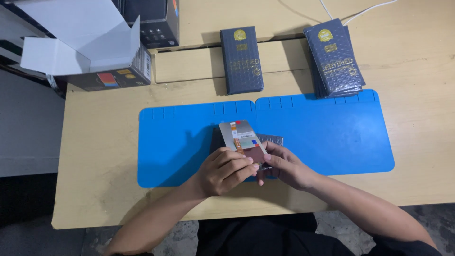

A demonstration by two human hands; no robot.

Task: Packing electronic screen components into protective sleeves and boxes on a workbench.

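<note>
Left hand (226, 171) curled shut around the near end of a flat silver phone screen panel (242, 137), fingers folded over its lower left edge. Right hand (284, 166) pinching the same panel from the right, thumb on top. Panel held tilted just above the middle of a blue work mat (332, 137), its far end pointing away; small red, white and blue stickers on its back. Wide bare mat on the right and left. Beyond the mat's far edge, one dark blue bubble pouch (241, 59) with a gold seal, and a stack of similar pouches (334, 57) farther right. Far left, an open cardboard box (95, 52) with white flaps, at the table (95, 156) corner.
</note>
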